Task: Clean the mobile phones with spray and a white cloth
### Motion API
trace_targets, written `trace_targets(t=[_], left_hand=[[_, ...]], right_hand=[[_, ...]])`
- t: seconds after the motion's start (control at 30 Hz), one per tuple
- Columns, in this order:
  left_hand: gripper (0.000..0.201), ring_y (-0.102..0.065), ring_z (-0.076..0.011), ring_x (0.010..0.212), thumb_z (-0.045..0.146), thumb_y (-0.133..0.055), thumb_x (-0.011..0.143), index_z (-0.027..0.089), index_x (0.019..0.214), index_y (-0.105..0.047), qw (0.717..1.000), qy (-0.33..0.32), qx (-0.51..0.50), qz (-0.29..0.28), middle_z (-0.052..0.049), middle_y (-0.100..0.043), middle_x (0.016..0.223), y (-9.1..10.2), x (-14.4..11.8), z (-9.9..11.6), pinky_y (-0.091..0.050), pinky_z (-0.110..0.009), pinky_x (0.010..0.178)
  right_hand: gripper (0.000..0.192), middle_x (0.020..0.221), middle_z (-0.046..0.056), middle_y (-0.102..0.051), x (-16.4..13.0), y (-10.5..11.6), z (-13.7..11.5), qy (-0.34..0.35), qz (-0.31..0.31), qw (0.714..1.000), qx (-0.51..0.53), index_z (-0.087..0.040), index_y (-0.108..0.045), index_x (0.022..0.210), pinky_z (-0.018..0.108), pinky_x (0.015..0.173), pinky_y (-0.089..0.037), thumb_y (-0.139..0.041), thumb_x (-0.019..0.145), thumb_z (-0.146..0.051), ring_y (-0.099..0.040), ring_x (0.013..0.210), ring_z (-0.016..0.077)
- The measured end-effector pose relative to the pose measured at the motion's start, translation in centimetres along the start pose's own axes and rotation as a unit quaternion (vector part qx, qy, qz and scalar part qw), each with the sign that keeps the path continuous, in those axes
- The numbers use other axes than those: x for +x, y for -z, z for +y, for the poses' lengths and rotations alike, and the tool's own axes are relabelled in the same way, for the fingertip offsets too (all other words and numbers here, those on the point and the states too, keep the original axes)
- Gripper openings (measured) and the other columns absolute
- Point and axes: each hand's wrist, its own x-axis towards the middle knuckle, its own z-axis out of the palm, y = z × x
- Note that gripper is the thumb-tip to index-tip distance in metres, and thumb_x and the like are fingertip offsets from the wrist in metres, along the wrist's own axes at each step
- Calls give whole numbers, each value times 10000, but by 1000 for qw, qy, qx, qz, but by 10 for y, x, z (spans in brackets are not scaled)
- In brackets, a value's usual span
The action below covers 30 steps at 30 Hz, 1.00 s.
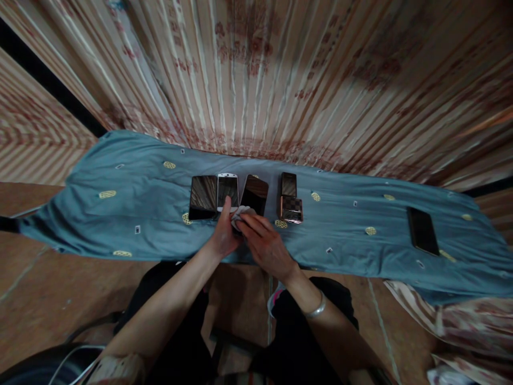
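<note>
Both my hands meet over the near edge of the cloth-covered table. My right hand (266,243) is closed on a crumpled pale cloth (242,213), its fingers pressing it toward my left palm. My left hand (225,231) is closed, thumb raised; a dark edge shows beneath the cloth, but what it holds is mostly hidden. Just beyond lie a large dark phone (202,197), a white-framed phone (228,188) and a tilted dark phone (255,192). To their right are a small dark phone (288,184) and a checkered phone (291,208), touching end to end.
A teal patterned sheet (352,251) covers the long table. Another dark phone (422,231) lies far right. Behind the table hangs a striped, flowered curtain (248,96). Bunched fabric (473,326) is at lower right, and a dark round object (48,363) at lower left.
</note>
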Motion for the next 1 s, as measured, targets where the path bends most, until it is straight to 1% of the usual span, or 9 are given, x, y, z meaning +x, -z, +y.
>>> trace_targets(t=[0.1, 0.2, 0.27, 0.33, 0.5, 0.63, 0.73, 0.87, 1.0], left_hand=[[587, -727, -206, 850, 681, -511, 934, 145, 848, -734, 1000, -9, 22, 5, -80, -750, 875, 2, 0, -4, -562, -273, 733], [509, -726, -230, 994, 615, -515, 964, 178, 1079, -750, 999, -29, 30, 8, -65, -768, 995, 1, -1, -9, -562, -321, 876], [475, -720, -246, 1045, 563, -498, 991, 201, 1190, -733, 999, -42, 31, -4, -59, -774, 1049, -2, -2, -12, -550, -344, 923], [477, -717, -267, 1074, 529, -467, 1015, 205, 1262, -715, 998, -45, 33, -19, -65, -778, 1089, -6, -4, -14, -539, -365, 953], [546, -706, -288, 1137, 488, -354, 1058, 158, 1353, -675, 998, -35, 45, -38, -106, -781, 1145, -9, -7, -19, -498, -389, 1031], [547, -696, -299, 1177, 497, -398, 1046, 158, 1395, -650, 997, -19, 61, -48, -116, -776, 1190, -5, -6, -22, -481, -401, 1060], [538, -693, -289, 1189, 464, -367, 1060, 160, 1420, -628, 997, -9, 74, -37, -112, -778, 1191, -4, -7, -24, -494, -407, 1051], [526, -715, -292, 1134, 450, -375, 1056, 178, 1442, -609, 996, -3, 86, -32, -106, -782, 1179, -7, -8, -26, -539, -432, 993], [541, -737, -297, 1062, 470, -374, 1053, 165, 1417, -632, 995, 10, 97, -32, -126, -789, 1140, -7, -9, -26, -561, -427, 939]], right_hand=[[423, 1404, 152, -651, 2, -1, 4, 0, 9, 1000, -12, -125, -602, 1412, 427, 1168, -505, -435, 1023, -114, -559, 1350, 247], [441, 1425, 154, -636, 2, -1, 9, -7, 20, 1000, -22, -123, -588, 1430, 432, 1176, -498, -412, 1027, -103, -552, 1364, 245], [450, 1440, 160, -624, 3, -1, 12, -15, 29, 999, -32, -123, -577, 1443, 443, 1173, -500, -402, 1028, -100, -543, 1379, 250], [457, 1444, 169, -619, 3, 0, 15, -22, 38, 998, -40, -122, -566, 1454, 454, 1166, -504, -399, 1029, -100, -539, 1386, 256], [492, 1457, 176, -607, 3, 0, 24, -39, 57, 996, -51, -119, -524, 1493, 490, 1178, -486, -385, 1021, -90, -525, 1401, 268], [541, 1481, 160, -593, 4, -1, 31, -59, 57, 995, -61, -142, -484, 1529, 507, 1193, -464, -379, 1003, -75, -504, 1421, 270], [563, 1500, 153, -578, 6, -1, 37, -73, 65, 992, -75, -143, -472, 1537, 506, 1198, -455, -372, 989, -61, -487, 1432, 267], [575, 1512, 151, -566, 11, 0, 44, -91, 79, 988, -94, -129, -468, 1537, 508, 1217, -430, -344, 982, -47, -462, 1452, 264], [613, 1540, 136, -539, 15, 1, 48, -107, 71, 988, -88, -161, -416, 1570, 528, 1227, -413, -328, 975, -39, -432, 1483, 259]])
